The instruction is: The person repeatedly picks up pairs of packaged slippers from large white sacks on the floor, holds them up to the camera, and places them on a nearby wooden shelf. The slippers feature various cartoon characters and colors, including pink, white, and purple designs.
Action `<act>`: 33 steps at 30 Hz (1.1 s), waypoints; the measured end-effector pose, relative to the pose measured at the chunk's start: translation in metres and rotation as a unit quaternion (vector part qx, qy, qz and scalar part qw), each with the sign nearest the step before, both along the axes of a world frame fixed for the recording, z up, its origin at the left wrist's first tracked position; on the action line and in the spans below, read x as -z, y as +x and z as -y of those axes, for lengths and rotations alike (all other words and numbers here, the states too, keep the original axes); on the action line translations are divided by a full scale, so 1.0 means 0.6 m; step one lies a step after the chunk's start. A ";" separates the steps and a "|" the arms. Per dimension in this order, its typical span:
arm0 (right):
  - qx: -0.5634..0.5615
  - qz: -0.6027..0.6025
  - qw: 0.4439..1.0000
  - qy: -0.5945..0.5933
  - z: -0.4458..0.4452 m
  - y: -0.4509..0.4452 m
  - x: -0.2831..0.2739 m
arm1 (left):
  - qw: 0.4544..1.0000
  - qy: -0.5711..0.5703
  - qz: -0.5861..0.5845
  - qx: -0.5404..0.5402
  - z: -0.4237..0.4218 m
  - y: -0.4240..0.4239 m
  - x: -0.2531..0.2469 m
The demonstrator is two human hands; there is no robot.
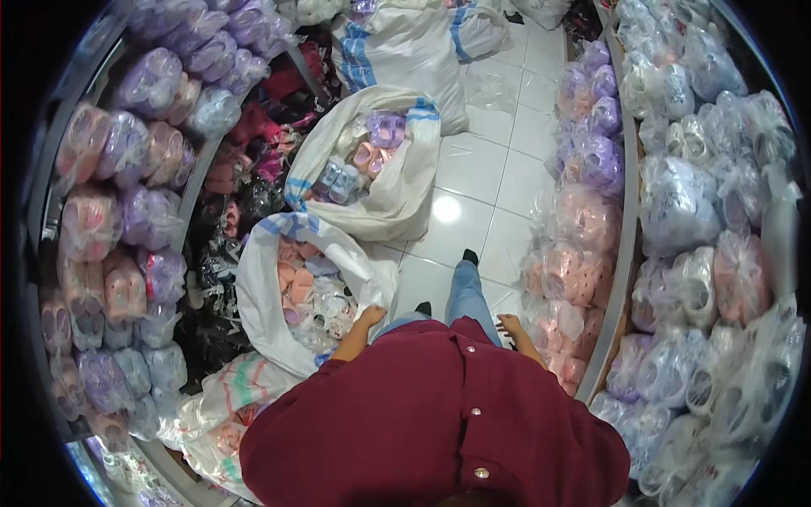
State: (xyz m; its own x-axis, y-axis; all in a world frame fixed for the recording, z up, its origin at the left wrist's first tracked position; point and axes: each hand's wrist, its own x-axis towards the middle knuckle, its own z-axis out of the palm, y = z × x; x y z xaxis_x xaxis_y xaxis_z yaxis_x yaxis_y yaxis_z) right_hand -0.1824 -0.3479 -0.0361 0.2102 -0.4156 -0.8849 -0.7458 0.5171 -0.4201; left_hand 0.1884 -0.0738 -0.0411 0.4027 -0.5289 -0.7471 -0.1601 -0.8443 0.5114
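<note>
My left hand [372, 315] is curled beside the right rim of an open white woven sack [253, 291]; I cannot tell whether it grips the plastic. Inside that sack lie pink clogs [298, 285] and bagged white clogs [326, 310]. Hanging at my right side, my right hand [510, 324] holds nothing, its fingers apart. Nearest to it are peach clogs in clear plastic bags [564, 272], piled along the foot of the right shelf. Ahead, a second open woven sack [399, 209] contains purple clogs [386, 128], peach clogs [372, 158] and pale blue clogs [339, 180].
Shelves of bagged clogs line the left [95, 222] and right [681, 203]. A full white sack [399, 51] stands farther up the white tiled floor [469, 165]. Dark bagged goods [218, 304] lie under the left shelf. Another patterned sack [215, 393] sits at my left.
</note>
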 end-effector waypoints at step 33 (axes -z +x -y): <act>-0.226 -0.025 0.974 0.026 0.668 0.306 -0.014 | 0.993 -0.041 0.008 -0.110 0.525 0.150 0.025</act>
